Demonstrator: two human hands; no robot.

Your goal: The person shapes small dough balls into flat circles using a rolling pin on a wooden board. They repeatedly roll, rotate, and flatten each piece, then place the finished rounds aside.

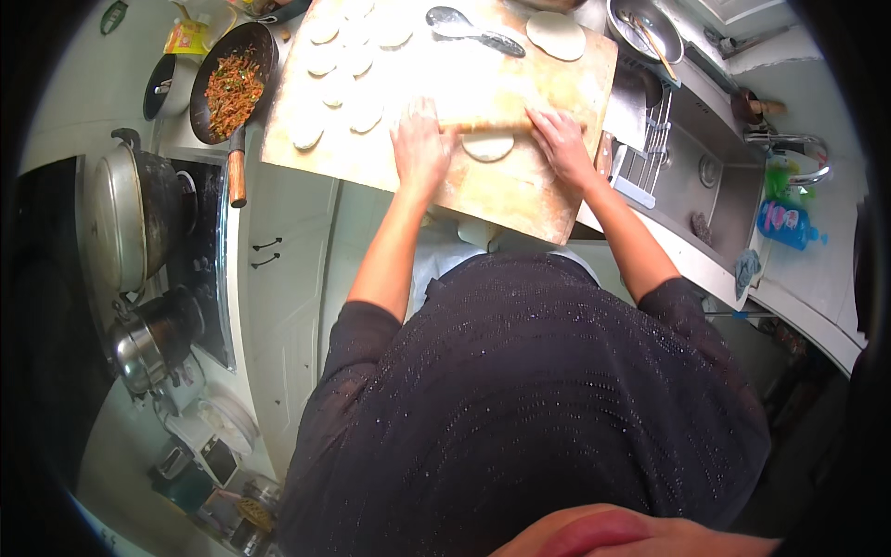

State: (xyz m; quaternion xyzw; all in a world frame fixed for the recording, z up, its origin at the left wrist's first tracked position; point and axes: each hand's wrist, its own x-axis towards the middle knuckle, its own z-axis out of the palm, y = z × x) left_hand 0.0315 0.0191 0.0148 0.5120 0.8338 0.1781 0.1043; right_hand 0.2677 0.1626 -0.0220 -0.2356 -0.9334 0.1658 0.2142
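Both my hands rest on a wooden rolling pin (487, 125) lying crosswise on a floured wooden board (480, 191). My left hand (423, 143) is at the pin's left end, my right hand (559, 143) at its right end. A flattened round of dough (488, 146) lies under and just below the pin, between the hands. Several smaller dough pieces, one of them a disc (306, 136), are spread over the board's left part. At the far side lie a dark spoon (473, 31) dusted with flour and a larger flat dough round (555, 36).
Left of the board stands a frying pan (198, 104) of shredded filling, its wooden handle (237, 177) towards me. On the right are a knife handle (604, 154), a metal bowl (672, 49), a drying rack (637, 191) and a steel sink (738, 202). Lidded pots (122, 216) stand far left.
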